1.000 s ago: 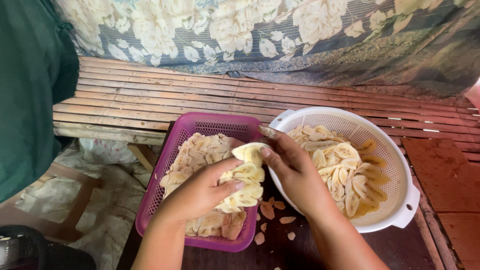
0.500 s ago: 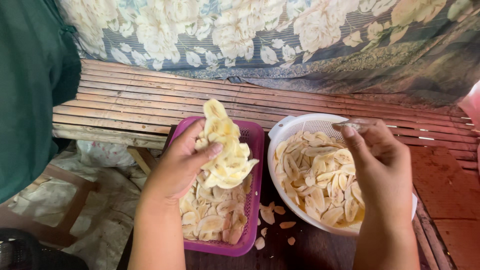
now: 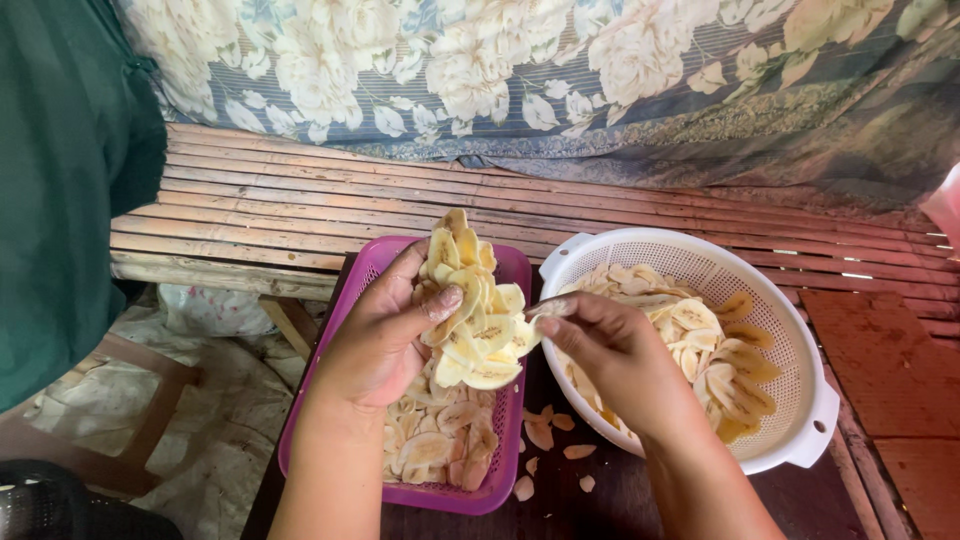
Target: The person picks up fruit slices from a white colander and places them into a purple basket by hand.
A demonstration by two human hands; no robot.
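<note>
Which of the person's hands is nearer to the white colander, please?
Right. The right hand is over the white colander's near rim; the left hand holds a stack of banana slices above the purple basket.

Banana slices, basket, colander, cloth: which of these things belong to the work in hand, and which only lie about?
In use:
left hand, holding a stack of banana slices
right hand, pinching one slice at the stack
purple basket with slices
white colander with slices

Lying about:
loose slices on the dark table
slatted bench
floral cloth
</note>
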